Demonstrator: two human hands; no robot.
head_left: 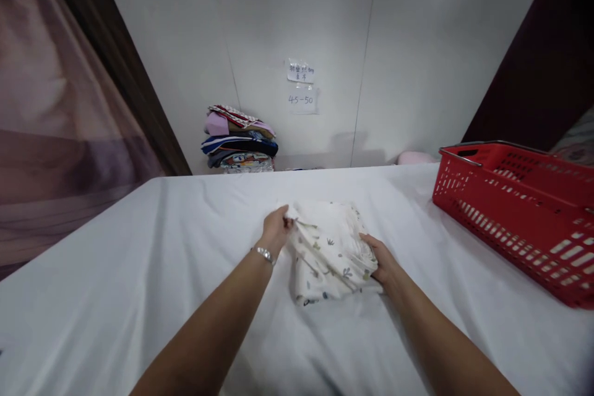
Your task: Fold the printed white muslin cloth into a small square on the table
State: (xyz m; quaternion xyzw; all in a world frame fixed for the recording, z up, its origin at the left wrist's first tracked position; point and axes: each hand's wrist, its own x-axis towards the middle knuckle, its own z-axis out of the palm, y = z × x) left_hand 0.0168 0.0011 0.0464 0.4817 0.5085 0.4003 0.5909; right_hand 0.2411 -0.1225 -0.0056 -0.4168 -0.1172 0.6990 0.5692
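A folded white cloth [327,250] with a grey and olive leaf print lies on the white-covered table in front of me. My left hand [277,227], with a silver band at the wrist, pinches the cloth's upper left edge. Around the right side of the bundle, my right hand [381,260] is closed, thumb on top and the other fingers hidden beneath or behind the fabric. Creases run slantwise across the cloth between both hands, and its layered folds show near the right hand.
A red plastic basket [510,210] with a metal handle stands on the table [199,309] at the right. Behind the table's far edge rises a stack of folded fabrics [241,142]. Paper labels [302,100] hang on the white wall. A pinkish curtain [60,117] hangs at the left.
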